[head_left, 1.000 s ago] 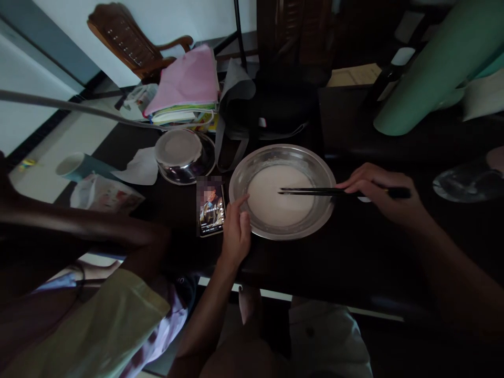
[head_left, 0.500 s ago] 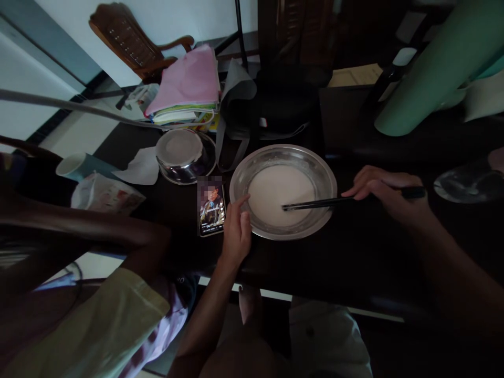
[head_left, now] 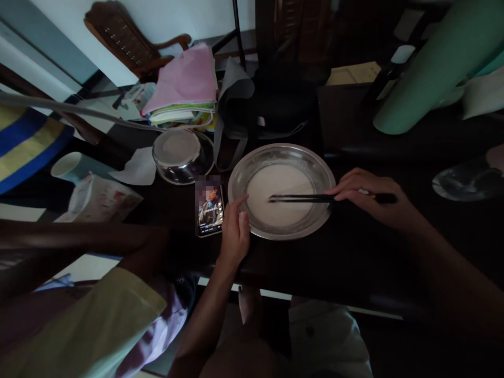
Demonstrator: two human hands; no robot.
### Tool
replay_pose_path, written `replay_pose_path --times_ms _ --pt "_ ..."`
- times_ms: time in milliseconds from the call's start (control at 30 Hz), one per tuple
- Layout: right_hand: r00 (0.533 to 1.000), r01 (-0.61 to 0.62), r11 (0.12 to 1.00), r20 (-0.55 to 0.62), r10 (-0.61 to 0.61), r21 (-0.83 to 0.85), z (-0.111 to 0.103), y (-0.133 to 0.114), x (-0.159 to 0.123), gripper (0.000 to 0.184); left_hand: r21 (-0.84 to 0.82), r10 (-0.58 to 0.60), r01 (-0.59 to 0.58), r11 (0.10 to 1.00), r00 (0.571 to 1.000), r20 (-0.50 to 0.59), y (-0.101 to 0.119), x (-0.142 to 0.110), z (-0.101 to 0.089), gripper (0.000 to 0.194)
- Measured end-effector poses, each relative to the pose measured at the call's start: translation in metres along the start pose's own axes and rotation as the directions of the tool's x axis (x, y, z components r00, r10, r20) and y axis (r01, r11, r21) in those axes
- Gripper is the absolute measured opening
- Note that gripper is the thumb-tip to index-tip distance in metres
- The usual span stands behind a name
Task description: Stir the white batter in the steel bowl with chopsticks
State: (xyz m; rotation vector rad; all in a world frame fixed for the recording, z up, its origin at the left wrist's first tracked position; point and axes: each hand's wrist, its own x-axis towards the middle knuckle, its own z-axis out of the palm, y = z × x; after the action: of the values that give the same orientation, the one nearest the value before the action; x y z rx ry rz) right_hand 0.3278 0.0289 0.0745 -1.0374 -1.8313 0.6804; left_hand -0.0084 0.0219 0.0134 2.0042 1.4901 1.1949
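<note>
A wide metal bowl (head_left: 284, 234) rests on the dark table with a whitish liquid (head_left: 275, 181) in it. My left hand (head_left: 235, 231) holds the bowl's left edge, its fingers over the rim. In my right hand (head_left: 368, 193) is a pair of black chopsticks (head_left: 301, 198), held closed around their upper part. Their tips reach into the liquid near the bowl's middle. Beside my left hand lies a phone (head_left: 210, 210) with a lit picture on its screen.
Behind the phone is an upturned metal bowl (head_left: 179, 152). Pink-topped papers (head_left: 185, 73) are stacked behind it. At left stand a pale blue cup (head_left: 82, 167) and a printed bag (head_left: 102, 197); a person's arm (head_left: 98, 239) rests nearby. A green cylinder (head_left: 429, 68) leans at right.
My right hand and the chopsticks have moved left, bringing the tips further across the liquid. My left hand stays at the rim. A blue-and-yellow striped sleeve has appeared at far left.
</note>
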Motion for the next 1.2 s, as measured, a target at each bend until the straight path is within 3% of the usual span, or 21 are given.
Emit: replay_pose_path --times_ms 133,200,300,400,500,567,667,733,867,1033,1100,1200 --pt "0.992 -0.032 0.999 -0.121 0.036 0.033 -0.0035 0.0033 -0.0018 0.030 -0.010 0.011 -0.011 1.000 1.000 -0.004 -0.0007 0.0001 0.0005 0.054" --pt "0.996 -0.024 0.998 -0.082 0.029 0.063 -0.0034 0.0032 -0.0021 0.034 -0.013 0.007 -0.008 1.000 1.000 -0.002 -0.0008 0.0000 0.0008 0.055" --pt "0.999 0.026 0.999 0.020 -0.026 0.034 -0.0003 0.0020 -0.0010 0.022 -0.015 0.001 -0.001 1.000 1.000 -0.002 -0.0005 -0.0001 0.0009 0.055" --pt "0.999 0.013 1.000 -0.029 -0.013 -0.010 -0.0003 0.0023 -0.0007 0.017 -0.010 -0.010 0.010 1.000 1.000 -0.003 0.0005 -0.0003 0.0005 0.055" --pt "0.993 -0.039 0.999 -0.109 0.043 0.035 -0.0026 0.0029 -0.0021 0.028 -0.013 -0.017 0.018 1.000 1.000 0.009 0.0014 -0.0002 0.0000 0.056" --pt "0.997 -0.027 0.998 -0.073 0.031 0.063 -0.0023 0.0022 -0.0024 0.029 -0.010 -0.012 0.012 1.000 1.000 0.012 0.0016 0.0000 -0.0002 0.056" --pt "1.000 0.017 0.999 0.007 -0.017 0.031 -0.0004 0.0007 -0.0011 0.016 -0.003 -0.008 0.008 1.000 1.000 0.010 0.0012 0.0002 0.0000 0.056" --pt "1.000 0.012 1.000 -0.027 -0.012 -0.005 -0.0010 0.0008 -0.0003 0.012 0.001 -0.011 0.011 1.000 1.000 0.004 0.0012 0.0002 0.0002 0.057" --pt "0.992 -0.029 0.999 -0.124 0.035 0.045 -0.0037 0.0021 -0.0009 0.028 0.001 -0.019 0.019 1.000 1.000 0.015 0.0022 0.0002 0.0003 0.058" --pt "1.000 0.029 0.999 -0.010 -0.029 0.044 0.0010 0.0005 -0.0002 0.017 -0.016 -0.014 0.014 1.000 1.000 0.000 0.0022 -0.0001 0.0007 0.056" --pt "0.998 0.017 1.000 -0.057 -0.016 0.012 -0.0001 0.0009 0.0001 0.015 -0.013 -0.006 0.006 1.000 1.000 -0.008 0.0019 -0.0001 0.0009 0.055" --pt "0.987 -0.039 0.998 -0.154 0.044 0.039 -0.0043 0.0023 -0.0011 0.027 -0.006 -0.006 0.006 1.000 1.000 0.003 0.0019 0.0000 0.0007 0.055"
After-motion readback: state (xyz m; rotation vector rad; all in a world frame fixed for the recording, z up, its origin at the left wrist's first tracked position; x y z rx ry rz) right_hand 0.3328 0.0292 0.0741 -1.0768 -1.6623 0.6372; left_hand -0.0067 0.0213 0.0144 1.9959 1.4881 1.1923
